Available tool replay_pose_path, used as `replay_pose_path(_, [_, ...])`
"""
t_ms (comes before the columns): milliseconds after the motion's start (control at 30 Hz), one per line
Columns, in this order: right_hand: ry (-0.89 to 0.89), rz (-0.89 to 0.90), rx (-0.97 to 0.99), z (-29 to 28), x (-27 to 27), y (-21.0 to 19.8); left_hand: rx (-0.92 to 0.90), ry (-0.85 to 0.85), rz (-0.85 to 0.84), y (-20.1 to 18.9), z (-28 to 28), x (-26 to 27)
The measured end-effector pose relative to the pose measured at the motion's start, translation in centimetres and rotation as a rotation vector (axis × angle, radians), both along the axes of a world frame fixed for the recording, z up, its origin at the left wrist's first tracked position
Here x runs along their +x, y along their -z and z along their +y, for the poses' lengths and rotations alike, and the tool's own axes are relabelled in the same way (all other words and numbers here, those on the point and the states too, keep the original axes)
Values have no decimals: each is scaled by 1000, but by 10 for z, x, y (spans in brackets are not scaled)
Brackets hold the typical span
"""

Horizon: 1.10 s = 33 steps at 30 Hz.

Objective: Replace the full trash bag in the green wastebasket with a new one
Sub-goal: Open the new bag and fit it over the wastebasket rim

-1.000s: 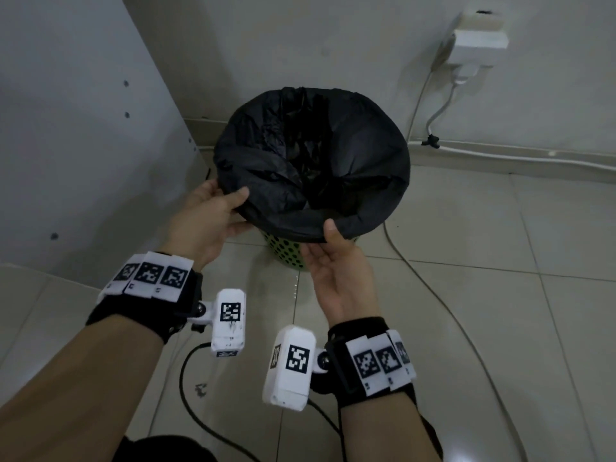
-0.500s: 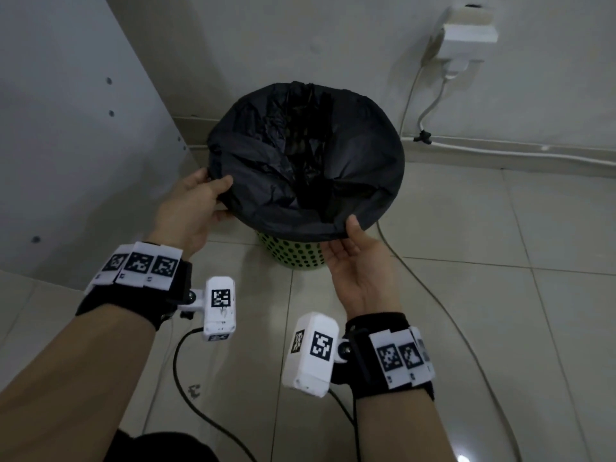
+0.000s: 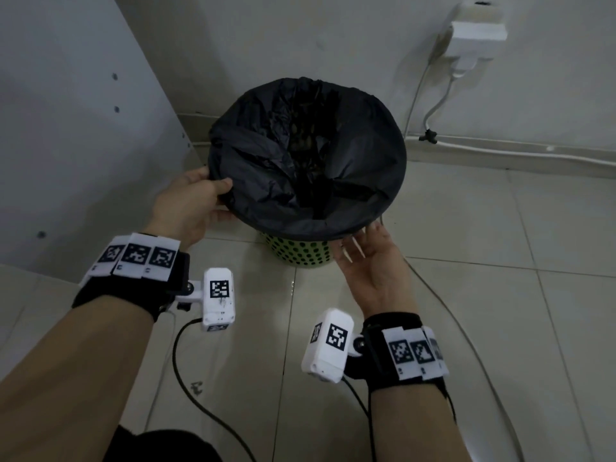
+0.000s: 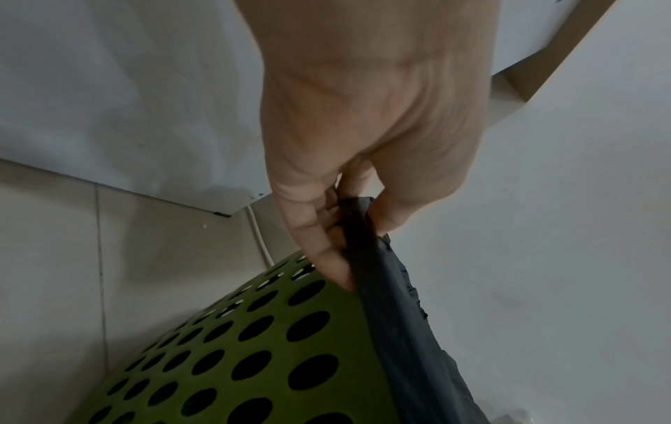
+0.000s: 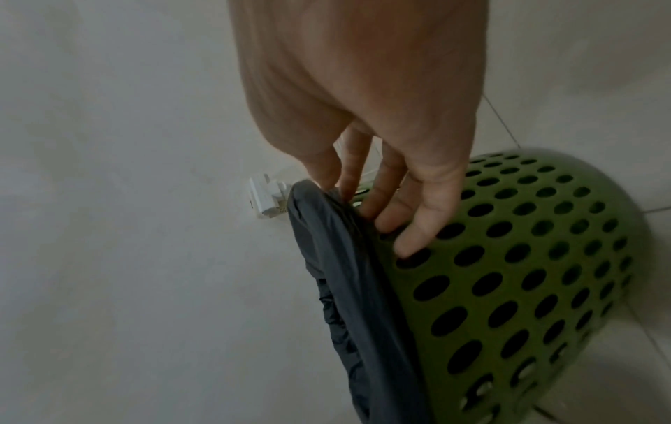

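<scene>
A pale cabinet panel [image 3: 66,128] stands at the left, and beside it the left hand [image 3: 190,205] pinches the folded edge of the black trash bag [image 3: 306,161] between thumb and fingers. The bag lines the green wastebasket [image 3: 300,251], which sits on the glossy beige tiled floor [image 3: 483,311] near the wall. To the right, the right hand [image 3: 373,261] lies open, straight fingers tucked under the bag's hem against the basket, below a white wall adapter [image 3: 476,31] and its cable [image 3: 533,155].

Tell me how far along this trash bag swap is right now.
Nothing looks finished: the black bag is folded over the rim of the green basket. In hand: the left hand pinches the bag's edge at the rim, and the right hand has its fingers at the fold on the basket's side. Left: lifting the bag out and fitting a new one; no new bag is in view.
</scene>
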State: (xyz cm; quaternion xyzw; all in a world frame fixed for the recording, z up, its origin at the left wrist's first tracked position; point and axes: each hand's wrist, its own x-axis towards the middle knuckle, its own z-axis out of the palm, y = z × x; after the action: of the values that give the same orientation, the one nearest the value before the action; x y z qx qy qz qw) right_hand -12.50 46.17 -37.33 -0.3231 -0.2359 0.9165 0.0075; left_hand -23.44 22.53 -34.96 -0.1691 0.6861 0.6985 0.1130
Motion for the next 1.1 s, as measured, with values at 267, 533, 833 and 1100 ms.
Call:
replay_pose_path(267, [-82,-6,96,9,-9,4,-17,-4,-7,-1,-1,1])
replay_pose_path(533, [-82,52,88,8,0,7,-28,-63,-11,2,5,-3])
replay_pose_path(833, [-191,129,178,9,9,-4,-9,-80,-11,0,5,0])
replay_pose_path(1100, [-119,15,196,10,-4,-13,36,-63,55,-10,9,9])
